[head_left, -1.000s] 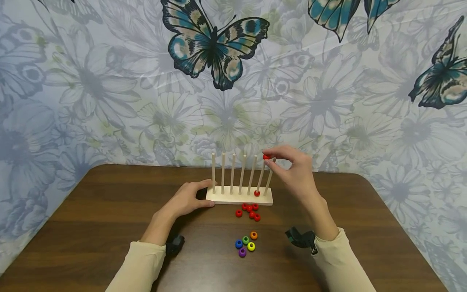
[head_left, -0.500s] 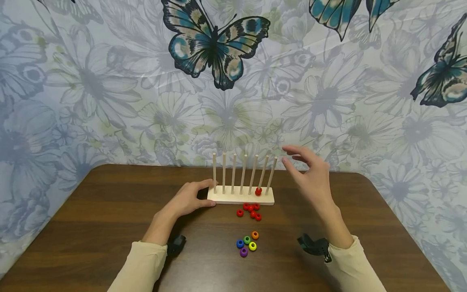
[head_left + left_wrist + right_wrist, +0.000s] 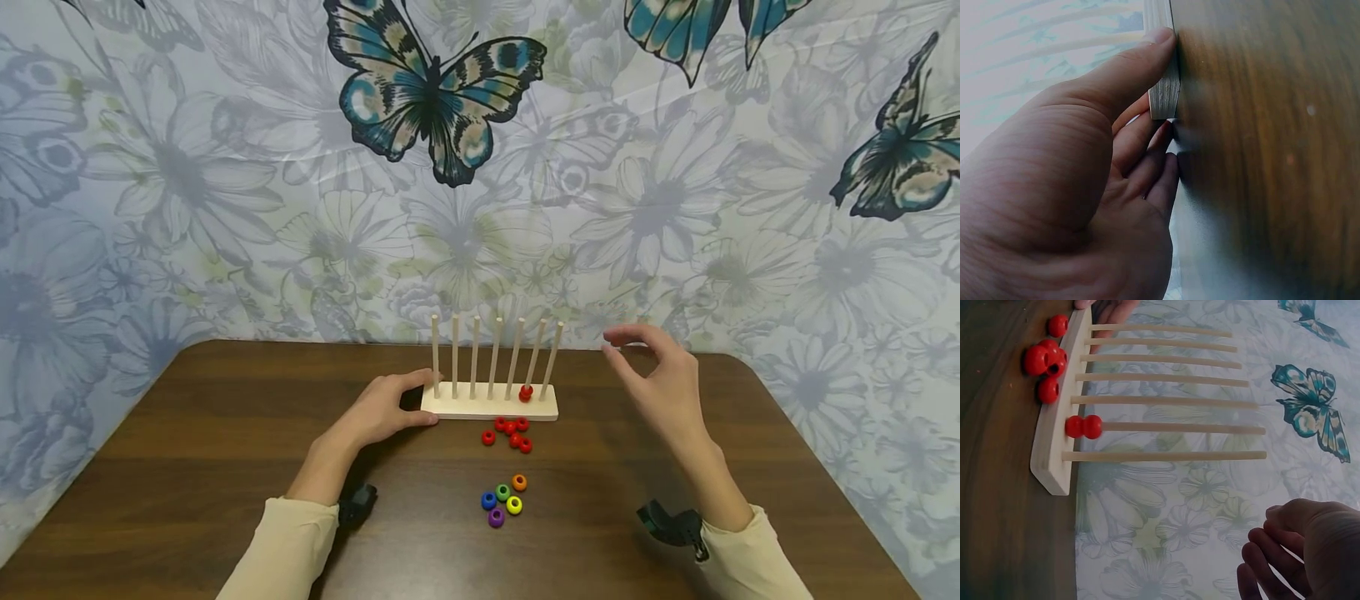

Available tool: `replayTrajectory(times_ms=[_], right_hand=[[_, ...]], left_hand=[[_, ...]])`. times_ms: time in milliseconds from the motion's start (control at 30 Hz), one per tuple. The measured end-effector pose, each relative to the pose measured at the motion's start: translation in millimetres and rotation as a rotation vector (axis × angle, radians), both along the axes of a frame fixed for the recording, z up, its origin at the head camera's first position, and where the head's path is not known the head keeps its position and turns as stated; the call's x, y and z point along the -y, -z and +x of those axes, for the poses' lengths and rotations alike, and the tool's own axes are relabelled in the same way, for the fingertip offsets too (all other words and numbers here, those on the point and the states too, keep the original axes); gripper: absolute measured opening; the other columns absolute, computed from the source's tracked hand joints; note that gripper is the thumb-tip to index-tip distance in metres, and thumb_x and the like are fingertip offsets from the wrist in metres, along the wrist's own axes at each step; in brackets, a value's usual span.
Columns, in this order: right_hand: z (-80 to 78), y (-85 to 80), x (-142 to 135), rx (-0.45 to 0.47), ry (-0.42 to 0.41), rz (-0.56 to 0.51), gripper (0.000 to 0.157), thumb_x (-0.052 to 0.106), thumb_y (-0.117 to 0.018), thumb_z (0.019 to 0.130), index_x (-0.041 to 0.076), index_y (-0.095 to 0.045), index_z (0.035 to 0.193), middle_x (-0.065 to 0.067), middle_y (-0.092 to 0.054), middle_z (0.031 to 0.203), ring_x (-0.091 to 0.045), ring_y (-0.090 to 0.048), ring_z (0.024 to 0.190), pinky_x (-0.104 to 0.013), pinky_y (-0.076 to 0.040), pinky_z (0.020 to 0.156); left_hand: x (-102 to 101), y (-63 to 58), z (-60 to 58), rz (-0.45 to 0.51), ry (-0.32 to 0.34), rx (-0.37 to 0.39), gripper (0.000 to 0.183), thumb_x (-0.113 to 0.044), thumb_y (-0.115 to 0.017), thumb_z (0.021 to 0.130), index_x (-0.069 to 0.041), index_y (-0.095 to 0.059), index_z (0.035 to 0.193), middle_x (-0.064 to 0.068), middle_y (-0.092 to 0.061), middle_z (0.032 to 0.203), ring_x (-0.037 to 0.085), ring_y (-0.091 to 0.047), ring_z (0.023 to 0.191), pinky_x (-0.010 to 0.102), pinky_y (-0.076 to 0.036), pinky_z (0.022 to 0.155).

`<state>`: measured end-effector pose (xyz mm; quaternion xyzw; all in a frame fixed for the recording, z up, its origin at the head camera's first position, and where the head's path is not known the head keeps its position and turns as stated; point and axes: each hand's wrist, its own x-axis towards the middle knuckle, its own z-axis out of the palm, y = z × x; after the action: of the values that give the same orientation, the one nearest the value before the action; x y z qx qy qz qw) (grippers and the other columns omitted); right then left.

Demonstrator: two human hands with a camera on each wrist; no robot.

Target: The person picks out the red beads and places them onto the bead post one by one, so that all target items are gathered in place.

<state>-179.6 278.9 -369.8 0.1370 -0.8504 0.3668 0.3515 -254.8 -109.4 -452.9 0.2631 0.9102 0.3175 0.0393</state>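
A pale wooden base with several upright pegs point(image 3: 489, 407) stands near the table's far edge. My left hand point(image 3: 381, 408) grips its left end; in the left wrist view the thumb point(image 3: 1141, 59) lies along the front side and the fingers reach behind. Two red beads point(image 3: 1084, 427) are stacked at the bottom of the second peg from the right. My right hand point(image 3: 663, 383) hovers to the right of the pegs, fingers loosely bent and holding nothing. In front of the base lies a group of red beads point(image 3: 515, 441).
Nearer the person, a loose cluster holds an orange bead point(image 3: 519, 482), a green bead point(image 3: 502, 492), a blue bead point(image 3: 489, 500), a yellow bead point(image 3: 513, 505) and a purple bead point(image 3: 496, 517). The brown table point(image 3: 225, 467) ends at a butterfly-print cloth point(image 3: 465, 250) behind.
My right hand let go of a red bead at the peg's top and drew away to the right. That bead dropped onto the one below. My left hand stayed on the base.
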Motion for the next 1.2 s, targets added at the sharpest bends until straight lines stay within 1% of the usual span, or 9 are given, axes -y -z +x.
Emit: replayTrajectory(times_ms=[133,267,333,400,533,600,700,933,1200], right_hand=[[-1.3,6.8,4,0.034,-0.030,0.041,0.011,0.010,-0.080,0.095,0.012,-0.078,0.106,0.001,-0.078,0.101,-0.016,-0.074,0.095,-0.023,-0.056,0.089],[-3.6,14.6,12,0.072,-0.091,0.072,0.012,0.012,-0.080,0.095,0.016,-0.079,0.107,0.005,-0.078,0.100,-0.012,-0.074,0.093,-0.029,-0.059,0.085],[-3.7,20.6,18,0.106,-0.140,0.088,0.012,0.012,-0.081,0.095,0.016,-0.080,0.105,0.007,-0.078,0.100,-0.010,-0.074,0.090,-0.033,-0.061,0.082],[-2.5,27.7,26,0.170,-0.196,0.108,0.010,0.013,-0.081,0.094,0.016,-0.081,0.104,0.008,-0.078,0.098,-0.008,-0.073,0.086,-0.036,-0.063,0.078],[0.4,42.6,42,0.338,-0.312,0.173,0.014,0.018,-0.083,0.093,0.013,-0.081,0.105,0.009,-0.076,0.098,-0.006,-0.071,0.085,-0.037,-0.064,0.077],[1.2,48.6,47,0.413,-0.350,0.192,0.016,0.020,-0.084,0.093,0.012,-0.081,0.106,0.010,-0.075,0.097,-0.006,-0.070,0.086,-0.037,-0.064,0.079],[1.5,54.4,52,0.483,-0.381,0.207,0.015,0.019,-0.085,0.092,0.012,-0.080,0.104,0.009,-0.075,0.095,-0.007,-0.070,0.085,-0.037,-0.064,0.079],[1.4,62.4,54,0.543,-0.401,0.237,0.020,0.017,-0.088,0.088,0.012,-0.078,0.104,0.002,-0.076,0.096,-0.012,-0.070,0.084,-0.030,-0.062,0.077],[0.0,67.7,58,0.556,-0.445,0.286,0.020,0.014,-0.089,0.086,0.013,-0.077,0.101,0.004,-0.074,0.090,-0.009,-0.069,0.081,-0.027,-0.061,0.075]], left_hand=[[1,-1.1,-0.2,-0.002,0.000,0.003,0.067,-0.035,-0.084,0.092,-0.014,-0.060,0.150,0.017,-0.060,0.152,0.043,-0.052,0.142,0.062,-0.044,0.115],[1,-3.0,-1.9,0.002,0.004,-0.003,0.066,-0.036,-0.084,0.092,-0.016,-0.061,0.150,0.017,-0.060,0.151,0.042,-0.053,0.142,0.062,-0.044,0.115],[1,-3.4,-2.4,0.002,0.001,-0.003,0.065,-0.036,-0.084,0.091,-0.017,-0.061,0.150,0.016,-0.061,0.151,0.042,-0.053,0.142,0.062,-0.044,0.115],[2,-2.9,-2.4,-0.002,-0.002,0.001,0.066,-0.036,-0.084,0.091,-0.018,-0.061,0.150,0.016,-0.061,0.151,0.042,-0.053,0.143,0.061,-0.044,0.115],[2,-0.6,-2.0,-0.004,-0.001,0.005,0.066,-0.036,-0.084,0.091,-0.017,-0.061,0.150,0.016,-0.061,0.150,0.041,-0.053,0.142,0.061,-0.045,0.115],[2,0.2,-1.8,-0.001,-0.001,0.004,0.066,-0.036,-0.084,0.091,-0.018,-0.061,0.150,0.015,-0.062,0.150,0.041,-0.054,0.142,0.060,-0.045,0.115],[1,0.3,-1.9,0.005,-0.004,0.003,0.066,-0.036,-0.085,0.091,-0.018,-0.061,0.150,0.015,-0.062,0.149,0.041,-0.054,0.142,0.060,-0.045,0.114],[-1,-1.6,-3.2,-0.001,0.001,0.004,0.065,-0.036,-0.084,0.091,-0.019,-0.062,0.149,0.016,-0.062,0.149,0.041,-0.054,0.141,0.060,-0.045,0.114],[-1,-3.1,-1.7,0.001,-0.007,0.013,0.065,-0.034,-0.085,0.091,-0.017,-0.062,0.149,0.017,-0.061,0.150,0.042,-0.053,0.142,0.061,-0.045,0.115]])
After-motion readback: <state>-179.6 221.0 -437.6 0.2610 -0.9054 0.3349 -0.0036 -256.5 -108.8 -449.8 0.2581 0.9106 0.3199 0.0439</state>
